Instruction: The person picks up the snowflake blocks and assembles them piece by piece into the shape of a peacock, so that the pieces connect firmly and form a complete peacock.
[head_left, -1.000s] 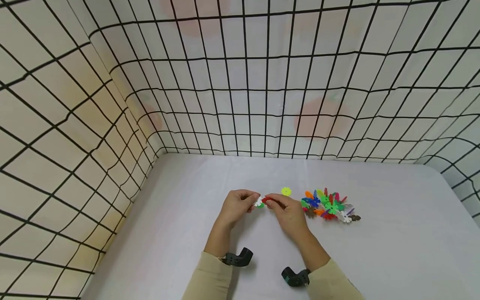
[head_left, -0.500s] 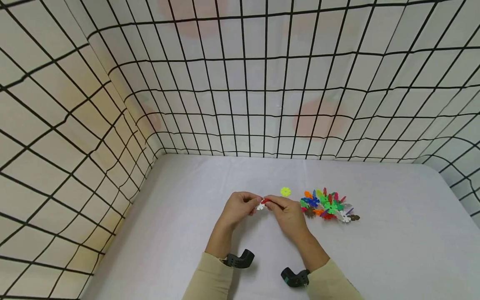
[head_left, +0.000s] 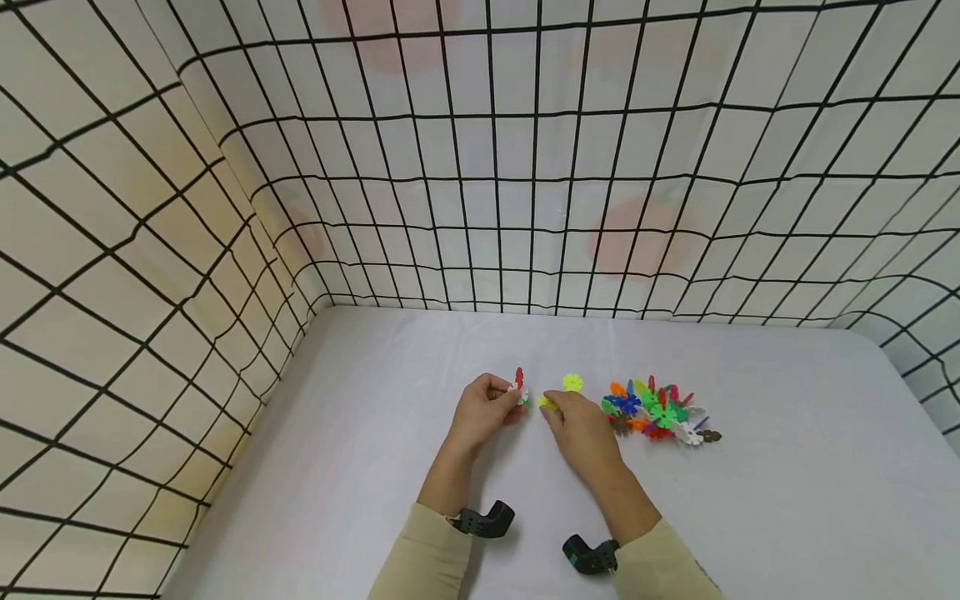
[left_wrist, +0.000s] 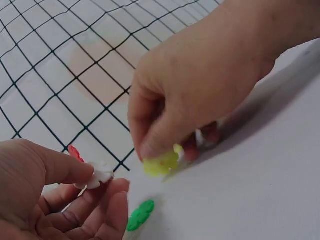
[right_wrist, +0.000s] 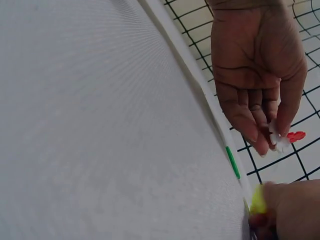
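Observation:
My left hand [head_left: 480,414] pinches a white snowflake-shaped building disc [left_wrist: 101,176] between thumb and fingers. A red disc [head_left: 519,377] is joined to the white one and sticks up from it in the head view. Just to the right, my right hand [head_left: 587,431] pinches a yellow disc [left_wrist: 162,164] by its edge, low over the table. A green disc [left_wrist: 141,215] lies near the left fingers in the left wrist view. Another yellow disc [head_left: 572,382] lies flat on the table beyond the right hand.
Right of the right hand sits a pile of interlocking discs [head_left: 660,412] in several colours. The white-covered table [head_left: 810,467] is bordered by a black grid mesh [head_left: 532,179] at the back and sides. A black wrist camera [head_left: 487,519] is worn on each arm.
The red disc, pinched in my right hand before, now stands on the white disc in my left hand. My right hand has let it go, moved slightly right and taken a yellow disc.

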